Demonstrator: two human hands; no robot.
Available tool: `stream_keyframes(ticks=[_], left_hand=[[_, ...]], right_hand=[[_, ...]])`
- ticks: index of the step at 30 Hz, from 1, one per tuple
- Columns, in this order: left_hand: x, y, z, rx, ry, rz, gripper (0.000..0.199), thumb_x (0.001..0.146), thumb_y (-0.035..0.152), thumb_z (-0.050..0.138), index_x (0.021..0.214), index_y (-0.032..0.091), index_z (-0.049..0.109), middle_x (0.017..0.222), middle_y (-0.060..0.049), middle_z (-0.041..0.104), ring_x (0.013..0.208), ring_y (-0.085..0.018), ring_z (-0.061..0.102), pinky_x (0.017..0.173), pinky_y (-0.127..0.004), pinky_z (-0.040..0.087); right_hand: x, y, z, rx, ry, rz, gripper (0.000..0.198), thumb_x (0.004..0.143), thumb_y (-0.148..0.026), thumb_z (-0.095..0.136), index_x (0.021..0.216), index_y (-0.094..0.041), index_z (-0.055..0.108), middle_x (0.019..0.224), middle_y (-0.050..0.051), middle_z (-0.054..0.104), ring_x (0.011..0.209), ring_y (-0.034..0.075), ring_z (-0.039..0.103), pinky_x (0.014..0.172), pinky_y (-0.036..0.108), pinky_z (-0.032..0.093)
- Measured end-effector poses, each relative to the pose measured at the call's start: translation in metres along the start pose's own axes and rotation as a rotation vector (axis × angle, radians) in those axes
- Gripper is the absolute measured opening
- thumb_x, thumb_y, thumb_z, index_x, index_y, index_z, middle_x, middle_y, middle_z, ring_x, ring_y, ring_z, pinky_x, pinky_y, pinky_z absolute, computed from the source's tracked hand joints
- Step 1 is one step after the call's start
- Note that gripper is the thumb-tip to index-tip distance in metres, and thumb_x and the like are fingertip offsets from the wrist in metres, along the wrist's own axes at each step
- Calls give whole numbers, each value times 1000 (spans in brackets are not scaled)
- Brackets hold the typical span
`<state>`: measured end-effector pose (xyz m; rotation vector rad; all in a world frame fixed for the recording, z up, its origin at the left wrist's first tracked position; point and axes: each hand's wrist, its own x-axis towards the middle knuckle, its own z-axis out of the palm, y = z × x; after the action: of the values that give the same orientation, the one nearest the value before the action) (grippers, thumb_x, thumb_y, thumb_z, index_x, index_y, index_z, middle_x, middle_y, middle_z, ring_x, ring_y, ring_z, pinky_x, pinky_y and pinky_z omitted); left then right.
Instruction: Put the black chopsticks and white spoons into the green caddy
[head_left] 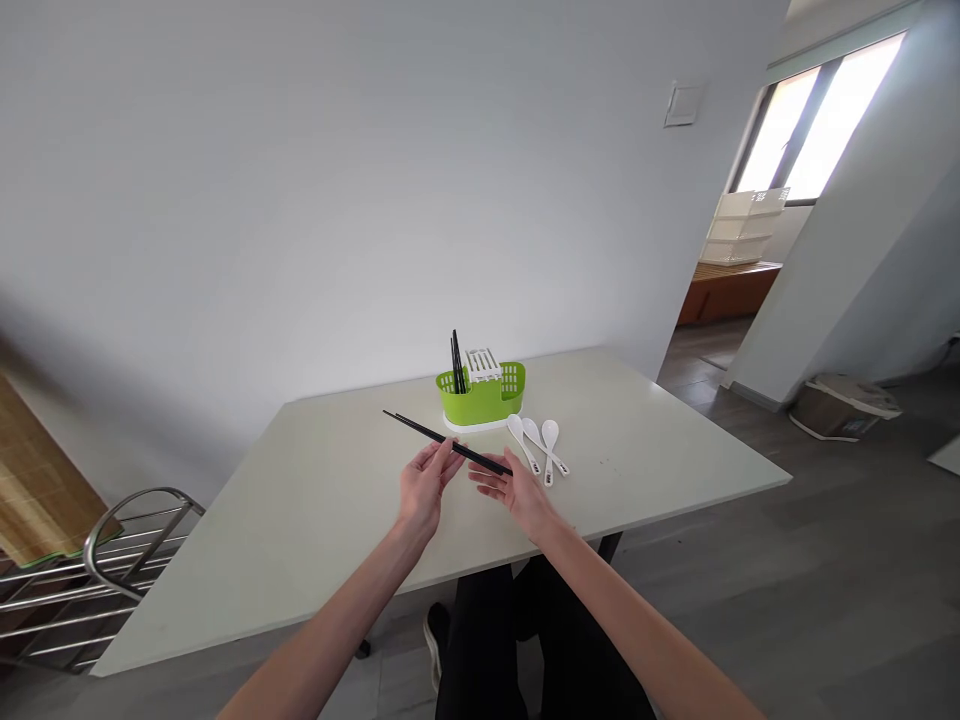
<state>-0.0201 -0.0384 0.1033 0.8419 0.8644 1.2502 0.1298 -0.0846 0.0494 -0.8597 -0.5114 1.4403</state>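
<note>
My left hand [422, 490] pinches a pair of black chopsticks [420, 430] near their middle, holding them level above the white table [315, 500]. Under the chopsticks' right end lies my right hand [517, 490], palm up with fingers spread, touching or almost touching them. Behind the hands stands a green cutlery holder [484, 400] with a white insert and several black chopsticks upright in its left side. Three white spoons [541, 442] lie on the table just right of the holder.
A metal rack [112, 560] stands at the table's left. The white wall is close behind the table. To the right a doorway opens onto a room with a wooden bench and a white crate [742, 228]; a box [844, 403] sits on the floor.
</note>
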Motion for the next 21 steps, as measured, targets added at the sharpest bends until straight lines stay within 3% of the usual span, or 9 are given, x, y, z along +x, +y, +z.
stream_keyframes(ticks=[8,15,18,21], left_hand=[[16,-9,5,31,-41,-54,22,83,21,88,90,13,69,105,-13,82,104,-24,79,114,-42,55],[26,-26,9,14,-49,-137,25,81,23,89,90,14,67,108,-14,82,105,-24,79,115,-41,54],[29,-28,5,-1,-46,-155,23,82,22,88,90,14,67,108,-14,82,106,-23,79,116,-40,53],[29,-29,-3,-12,-44,-171,22,82,21,88,90,14,69,107,-14,82,105,-23,79,116,-40,53]], right_hand=[[22,-3,-4,4,53,14,37,101,-45,50,100,-18,77,111,12,81,97,26,79,87,37,57],[35,2,-16,-60,137,41,34,96,-46,57,96,-19,77,97,10,81,83,21,76,74,30,54],[36,1,-17,-98,106,48,35,93,-49,61,92,-17,76,88,9,79,71,18,71,61,27,47],[33,0,-16,-140,53,113,38,90,-54,63,86,-17,73,69,4,70,53,13,58,48,25,33]])
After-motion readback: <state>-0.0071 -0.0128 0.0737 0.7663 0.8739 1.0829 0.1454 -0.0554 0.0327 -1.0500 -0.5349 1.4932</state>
